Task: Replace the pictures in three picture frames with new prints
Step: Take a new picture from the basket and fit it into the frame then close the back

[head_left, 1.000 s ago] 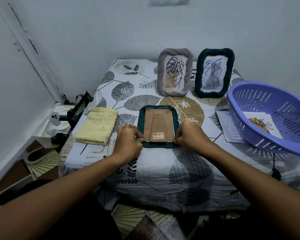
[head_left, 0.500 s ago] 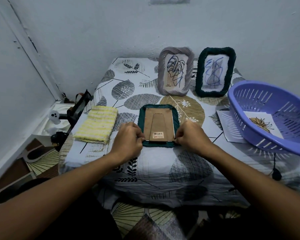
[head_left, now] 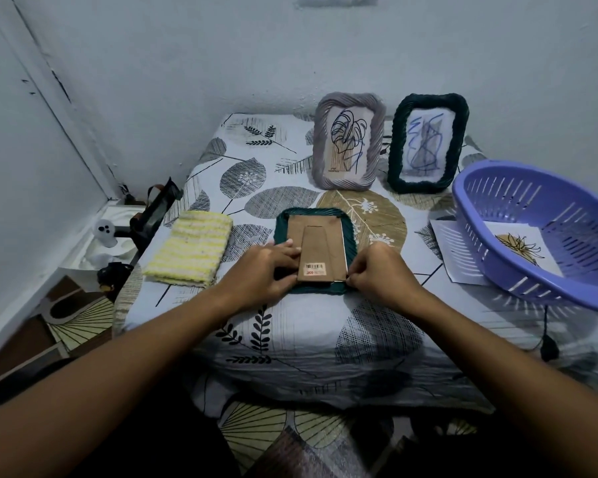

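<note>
Since a moment earlier the left hand (head_left: 261, 270) had slid onto the cardboard backing (head_left: 320, 250) of the face-down green frame (head_left: 314, 250) mid-worktop, fingers flat, while the right hand (head_left: 380, 270) pinched its near-right corner, apparently prising it loose.

Dark green woven picture frame (head_left: 313, 288) lies face down on the leaf-print tablecloth (head_left: 290, 188), brown cardboard backing (head_left: 320, 246) up, barcode sticker near its front edge. Left hand (head_left: 259, 270) rests fingers on the backing's left side; right hand (head_left: 380, 274) pinches at the frame's lower right corner. Grey woven frame (head_left: 348, 146) and second dark green frame (head_left: 428, 143) stand upright at the back. Yellow striped cloth (head_left: 190, 251) left; purple slotted plastic basket (head_left: 532, 232) right, holding a flower print (head_left: 522, 250).
</note>
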Action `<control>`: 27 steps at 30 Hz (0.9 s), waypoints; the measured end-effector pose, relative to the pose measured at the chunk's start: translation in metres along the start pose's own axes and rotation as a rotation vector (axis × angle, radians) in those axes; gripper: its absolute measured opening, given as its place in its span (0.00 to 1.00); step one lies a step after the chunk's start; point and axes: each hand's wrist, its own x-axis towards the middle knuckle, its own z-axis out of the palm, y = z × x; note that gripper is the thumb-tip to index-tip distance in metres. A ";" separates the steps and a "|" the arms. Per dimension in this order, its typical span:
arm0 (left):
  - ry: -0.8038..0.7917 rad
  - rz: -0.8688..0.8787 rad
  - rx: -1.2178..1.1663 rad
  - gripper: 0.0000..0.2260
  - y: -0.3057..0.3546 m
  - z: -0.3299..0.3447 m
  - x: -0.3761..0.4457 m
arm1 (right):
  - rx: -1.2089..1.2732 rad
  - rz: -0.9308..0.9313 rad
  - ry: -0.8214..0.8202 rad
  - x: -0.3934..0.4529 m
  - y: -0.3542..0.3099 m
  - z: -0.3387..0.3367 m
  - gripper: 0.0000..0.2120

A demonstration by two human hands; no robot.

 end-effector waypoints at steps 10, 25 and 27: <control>0.052 0.025 -0.002 0.13 -0.003 0.005 -0.001 | 0.071 0.005 0.024 -0.001 0.006 0.003 0.05; 0.088 -0.001 -0.016 0.11 -0.005 0.011 -0.001 | -0.038 -0.163 -0.022 0.000 0.009 0.001 0.07; 0.084 -0.004 -0.020 0.11 -0.005 0.011 0.000 | -0.102 -0.225 -0.037 0.000 0.011 0.000 0.07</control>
